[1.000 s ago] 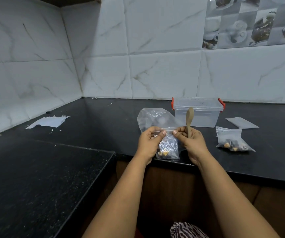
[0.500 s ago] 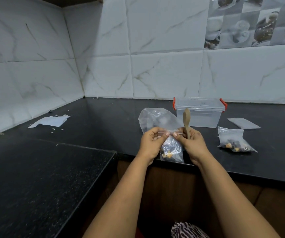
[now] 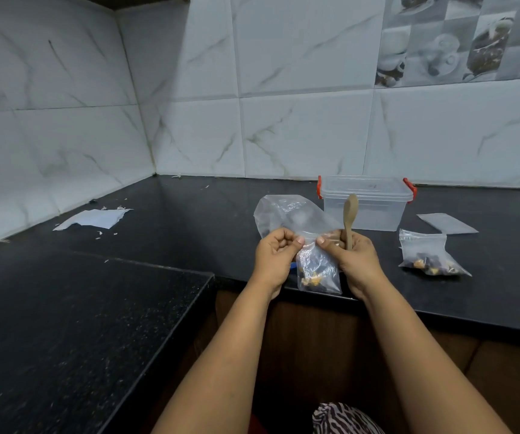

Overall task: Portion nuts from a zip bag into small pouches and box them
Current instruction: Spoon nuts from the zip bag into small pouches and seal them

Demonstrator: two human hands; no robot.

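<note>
Both hands hold a small clear pouch (image 3: pixel 316 270) by its top edge above the front edge of the black counter (image 3: pixel 189 220); nuts sit in its bottom. The left hand (image 3: pixel 276 256) pinches the top with thumb and curled fingers. The right hand (image 3: pixel 351 256) pinches the other end and also grips an upright wooden spoon (image 3: pixel 350 219). Behind lie a large clear bag (image 3: pixel 287 214) and a lidded plastic box (image 3: pixel 365 202); a filled pouch (image 3: pixel 428 256) lies to the right.

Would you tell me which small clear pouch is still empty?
The flat clear pouch lying farthest right, beside the lidded plastic box; the others hold nuts.
</note>
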